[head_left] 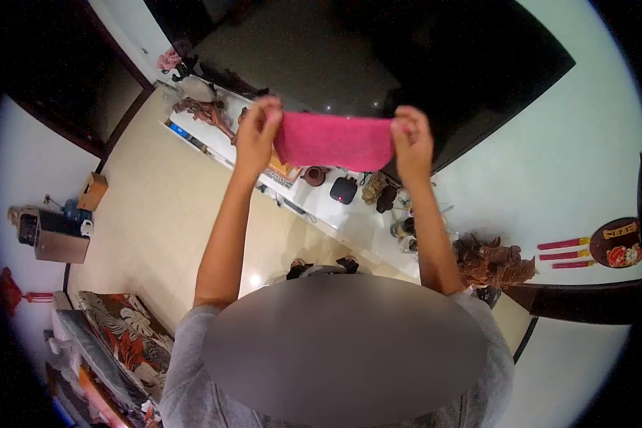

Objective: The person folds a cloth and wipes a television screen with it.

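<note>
A pink cloth [335, 141] is stretched out between my two raised hands, its upper edge nearly straight. My left hand [260, 132] pinches its left end, thumb against fingers. At the opposite end, my right hand [412, 143] grips the right corner with curled fingers; both hands are slightly blurred. The cloth is held up in front of a large black television screen [314, 64] and above a white cabinet [321, 214]. Below it on the cabinet are a brown teapot [314, 175] and a small black box [343, 190] with a red light.
Carved wooden ornaments [203, 114] stand at the cabinet's left, and a larger brown carving [492, 260] at its right. Rocks [374, 189] sit near the middle. An open drawer [185, 139] juts out at left. A patterned sofa [125, 335] is at lower left.
</note>
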